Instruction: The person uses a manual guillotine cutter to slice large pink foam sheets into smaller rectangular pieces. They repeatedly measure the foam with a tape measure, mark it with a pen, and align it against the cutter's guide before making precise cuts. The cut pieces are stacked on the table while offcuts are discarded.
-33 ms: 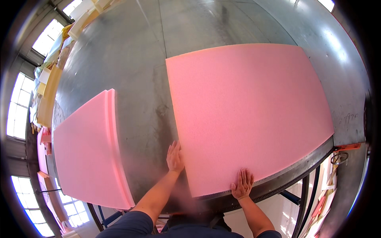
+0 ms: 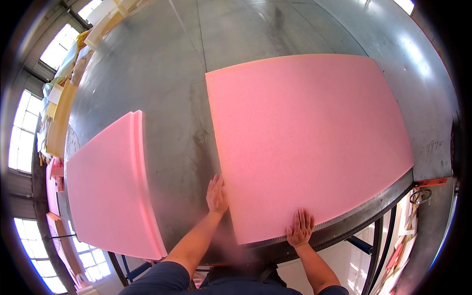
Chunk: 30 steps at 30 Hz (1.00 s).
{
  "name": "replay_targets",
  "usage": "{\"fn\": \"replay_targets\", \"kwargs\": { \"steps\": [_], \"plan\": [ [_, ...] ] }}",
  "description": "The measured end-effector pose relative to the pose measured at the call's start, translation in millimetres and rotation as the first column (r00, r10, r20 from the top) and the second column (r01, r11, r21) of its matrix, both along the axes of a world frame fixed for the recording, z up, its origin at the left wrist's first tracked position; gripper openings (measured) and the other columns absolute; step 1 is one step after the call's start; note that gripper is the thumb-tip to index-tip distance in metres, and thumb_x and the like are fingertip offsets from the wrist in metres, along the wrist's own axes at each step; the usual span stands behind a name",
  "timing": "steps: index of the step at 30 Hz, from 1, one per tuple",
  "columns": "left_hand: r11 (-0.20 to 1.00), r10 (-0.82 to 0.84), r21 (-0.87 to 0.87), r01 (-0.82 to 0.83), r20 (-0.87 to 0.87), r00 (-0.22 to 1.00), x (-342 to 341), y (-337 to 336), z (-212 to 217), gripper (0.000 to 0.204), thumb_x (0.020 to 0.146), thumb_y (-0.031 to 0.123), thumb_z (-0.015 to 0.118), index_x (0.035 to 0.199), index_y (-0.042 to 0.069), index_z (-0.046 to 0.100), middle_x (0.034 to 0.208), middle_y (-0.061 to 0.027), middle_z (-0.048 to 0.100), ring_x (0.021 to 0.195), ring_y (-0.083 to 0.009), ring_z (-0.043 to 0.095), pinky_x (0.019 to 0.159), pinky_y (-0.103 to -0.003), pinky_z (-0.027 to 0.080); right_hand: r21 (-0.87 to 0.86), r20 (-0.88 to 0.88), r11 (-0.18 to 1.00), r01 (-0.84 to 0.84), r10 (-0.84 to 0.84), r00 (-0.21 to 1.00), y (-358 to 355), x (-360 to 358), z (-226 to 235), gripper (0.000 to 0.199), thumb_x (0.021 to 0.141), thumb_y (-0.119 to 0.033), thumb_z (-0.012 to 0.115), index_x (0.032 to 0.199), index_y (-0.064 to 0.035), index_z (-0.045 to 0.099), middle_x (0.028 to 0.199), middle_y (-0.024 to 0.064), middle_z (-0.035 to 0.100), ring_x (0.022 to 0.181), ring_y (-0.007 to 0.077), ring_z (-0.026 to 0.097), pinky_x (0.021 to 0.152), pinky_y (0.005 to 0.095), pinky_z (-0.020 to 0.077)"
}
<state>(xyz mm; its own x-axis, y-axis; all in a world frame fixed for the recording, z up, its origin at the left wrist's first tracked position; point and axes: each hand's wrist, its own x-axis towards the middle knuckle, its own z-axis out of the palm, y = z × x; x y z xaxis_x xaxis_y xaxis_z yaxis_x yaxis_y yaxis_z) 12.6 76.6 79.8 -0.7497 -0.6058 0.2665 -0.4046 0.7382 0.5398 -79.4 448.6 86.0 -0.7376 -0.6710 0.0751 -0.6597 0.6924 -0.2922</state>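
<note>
A large pink foam sheet (image 2: 309, 132) lies flat on the metal table, right of the middle. My left hand (image 2: 217, 195) is against its left edge, fingers stretched forward and holding nothing. Near the sheet's front edge, my right hand (image 2: 301, 227) rests flat on top with its fingers extended. To the left sits a stack of smaller pink foam sheets (image 2: 108, 182), apart from both hands; its right side shows stepped edges.
Bare grey metal table (image 2: 172, 88) separates the stack from the large sheet. A ruler strip (image 2: 344, 215) follows the table's curved-looking front edge. At the right stands a raised metal panel (image 2: 423, 98), with an orange-red piece (image 2: 430, 182) at its near end. Yellowish foam pieces (image 2: 63, 120) line the far left.
</note>
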Motion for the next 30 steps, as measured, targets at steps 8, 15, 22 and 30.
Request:
{"fn": "replay_targets", "kwargs": {
  "steps": [8,15,22,30],
  "plan": [
    [0.999,0.031,-0.012,-0.031,-0.039,0.999,-3.5,1.8,4.8,0.042,0.094,0.015,0.051,0.133,0.000,0.058,0.119,-0.0208,0.068,0.125,-0.0386,0.057,0.111,-0.051,0.040,-0.017,-0.010,1.000,-0.004,0.004,1.000,-0.3,0.1,-0.3,0.067,0.091,-0.045,0.049,0.143,-0.0026,0.049,0.152,0.0158,0.045,0.144,0.0387,0.035,0.119,0.0565,0.0177],
    [0.999,0.022,-0.036,-0.024,-0.044,0.999,-2.8,0.4,1.3,0.042,0.094,0.015,0.050,0.133,0.000,0.058,0.123,-0.0227,0.066,0.125,-0.0386,0.057,0.111,-0.051,0.040,-0.007,-0.005,1.000,-0.003,0.003,1.000,-1.6,-0.8,1.8,0.067,0.091,-0.044,0.049,0.143,-0.0021,0.049,0.152,0.0165,0.045,0.143,0.0392,0.036,0.119,0.0563,0.0181],
    [0.999,0.027,-0.032,-0.027,-0.016,1.000,-3.7,0.7,7.0,0.043,0.094,0.015,0.051,0.135,0.000,0.057,0.124,-0.0232,0.065,0.125,-0.0378,0.057,0.111,-0.051,0.040,-0.013,-0.007,1.000,-0.007,0.007,1.000,-1.8,-0.8,1.9,0.066,0.091,-0.043,0.049,0.143,-0.0010,0.049,0.152,0.0164,0.045,0.144,0.0391,0.035,0.120,0.0561,0.0178],
    [0.999,0.026,-0.027,-0.027,-0.042,0.999,-4.7,0.5,4.9,0.043,0.095,0.014,0.050,0.135,0.001,0.057,0.124,-0.0198,0.066,0.126,-0.0369,0.057,0.111,-0.051,0.040,-0.004,-0.007,1.000,-0.006,0.006,1.000,-3.9,-1.8,4.4,0.066,0.092,-0.043,0.048,0.143,-0.0004,0.049,0.152,0.0160,0.044,0.145,0.0376,0.034,0.120,0.0553,0.0165]
  ]
}}
